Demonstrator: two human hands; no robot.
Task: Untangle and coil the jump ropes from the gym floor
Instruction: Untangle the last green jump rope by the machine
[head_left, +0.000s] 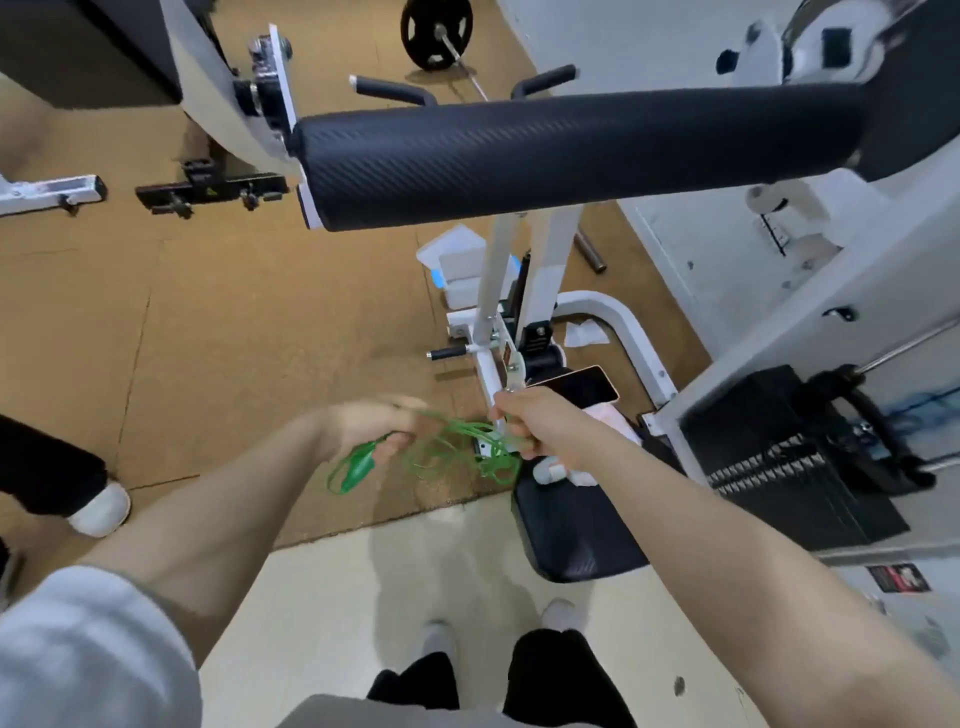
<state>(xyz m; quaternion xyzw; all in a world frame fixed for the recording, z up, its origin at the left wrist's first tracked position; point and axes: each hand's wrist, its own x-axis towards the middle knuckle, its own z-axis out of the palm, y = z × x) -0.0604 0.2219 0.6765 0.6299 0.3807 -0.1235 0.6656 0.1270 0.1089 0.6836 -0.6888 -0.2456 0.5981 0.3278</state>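
Grey sleeve (78, 649) on the left forearm sits closest to the lens; both bare forearms extend forward over pale floor. Left hand (371, 431): grip curled round the green plastic handle (361, 465) of a thin green jump rope (457, 452), image blurred there. Right hand (535, 426): grip closed in a fist on the rope's loops, held just beside the white steel frame (491, 364) of a gym machine. Rope hangs as tangled loops between the two hands, above the brown cork-look floor (234, 338). Black padded roller (571, 156) crosses overhead. Dark phone (582, 387) lies on the black seat pad (576, 535).
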